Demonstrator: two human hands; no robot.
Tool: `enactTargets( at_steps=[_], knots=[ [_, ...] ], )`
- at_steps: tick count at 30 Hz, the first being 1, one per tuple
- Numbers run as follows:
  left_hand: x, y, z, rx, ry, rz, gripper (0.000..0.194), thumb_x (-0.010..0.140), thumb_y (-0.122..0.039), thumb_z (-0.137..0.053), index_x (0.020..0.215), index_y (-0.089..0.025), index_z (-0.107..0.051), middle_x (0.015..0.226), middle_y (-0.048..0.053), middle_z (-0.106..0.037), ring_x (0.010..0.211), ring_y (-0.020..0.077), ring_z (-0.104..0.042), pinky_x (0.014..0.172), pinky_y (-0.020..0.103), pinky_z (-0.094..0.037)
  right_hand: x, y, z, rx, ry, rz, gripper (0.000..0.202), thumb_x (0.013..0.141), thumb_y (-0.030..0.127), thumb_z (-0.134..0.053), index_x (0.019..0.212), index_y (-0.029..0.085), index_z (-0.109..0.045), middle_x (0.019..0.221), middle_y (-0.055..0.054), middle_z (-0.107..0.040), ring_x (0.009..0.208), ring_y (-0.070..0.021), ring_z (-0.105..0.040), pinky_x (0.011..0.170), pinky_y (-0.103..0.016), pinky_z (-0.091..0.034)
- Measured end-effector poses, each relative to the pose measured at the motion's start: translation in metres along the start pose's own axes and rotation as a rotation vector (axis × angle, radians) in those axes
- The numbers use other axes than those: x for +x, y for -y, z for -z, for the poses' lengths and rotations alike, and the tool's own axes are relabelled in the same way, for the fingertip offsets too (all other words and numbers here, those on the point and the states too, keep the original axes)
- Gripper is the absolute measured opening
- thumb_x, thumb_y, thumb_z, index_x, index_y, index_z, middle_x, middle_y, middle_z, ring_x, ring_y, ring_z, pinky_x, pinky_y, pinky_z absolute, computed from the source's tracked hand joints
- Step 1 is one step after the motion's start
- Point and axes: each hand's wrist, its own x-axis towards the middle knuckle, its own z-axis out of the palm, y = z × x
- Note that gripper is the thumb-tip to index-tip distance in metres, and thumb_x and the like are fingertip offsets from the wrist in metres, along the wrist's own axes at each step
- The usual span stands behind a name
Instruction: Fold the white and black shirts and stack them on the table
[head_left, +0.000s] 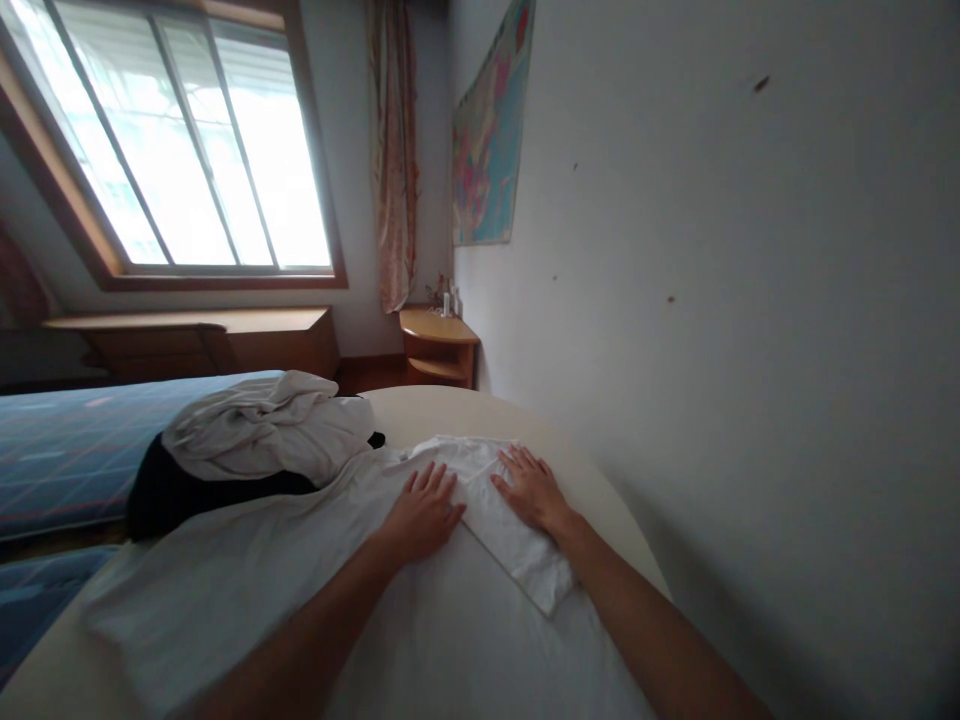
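Note:
A white garment lies spread over the round cream table, with one part folded over at the right. My left hand rests flat on the cloth, fingers apart, beside the edge of the folded part. On that folded part lies my right hand, its fingers spread and pointing away from me. Neither hand grips anything. To the left of my hands, a crumpled light grey cloth sits on a black cloth.
A bed with a blue checked mattress stands at the left. The white wall runs close along the table's right side. Farther back are a corner shelf and a wooden desk under the window.

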Motion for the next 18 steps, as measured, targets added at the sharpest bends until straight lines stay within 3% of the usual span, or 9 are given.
enactTargets(
  at_steps=[5,10,14,18],
  knots=[
    [-0.001,-0.014,-0.012,-0.048,0.036,0.010,0.057,0.101,-0.046,-0.038,0.154,-0.025,-0.035,0.163,0.009,-0.024,0.151,0.0333,-0.016,0.119,0.058,-0.020,-0.002,0.000,0.001,0.017,-0.102,-0.004,0.058,0.101,0.049,-0.036,0.149,0.018,-0.044,0.159,-0.008,-0.036,0.147,-0.0225,-0.029,0.119,-0.038,-0.020],
    [-0.004,-0.009,-0.011,-0.072,0.050,-0.013,0.056,0.102,-0.046,-0.036,0.155,-0.028,-0.032,0.164,0.008,-0.021,0.152,0.0321,-0.012,0.119,0.059,-0.017,-0.009,-0.005,0.013,-0.059,-0.252,-0.218,0.041,0.100,0.037,-0.041,0.126,0.014,-0.063,0.131,-0.016,-0.062,0.121,-0.0248,-0.055,0.100,-0.033,-0.040],
    [-0.006,-0.008,-0.008,-0.098,0.038,-0.086,0.048,0.103,-0.041,-0.035,0.151,-0.034,-0.039,0.164,0.005,-0.023,0.152,0.0290,-0.014,0.119,0.059,-0.015,-0.016,-0.010,0.024,-0.141,-0.244,-0.322,0.035,0.098,0.040,-0.047,0.107,0.014,-0.069,0.116,-0.017,-0.066,0.110,-0.0272,-0.059,0.089,-0.034,-0.045],
    [-0.007,-0.010,-0.007,-0.136,-0.015,-0.124,0.046,0.103,-0.035,-0.035,0.146,-0.025,-0.048,0.160,0.006,-0.034,0.149,0.0246,-0.026,0.121,0.050,-0.021,-0.022,-0.010,0.032,-0.177,-0.156,-0.381,0.037,0.096,0.044,-0.048,0.102,0.014,-0.070,0.113,-0.018,-0.068,0.108,-0.0287,-0.063,0.086,-0.036,-0.046]
  ],
)
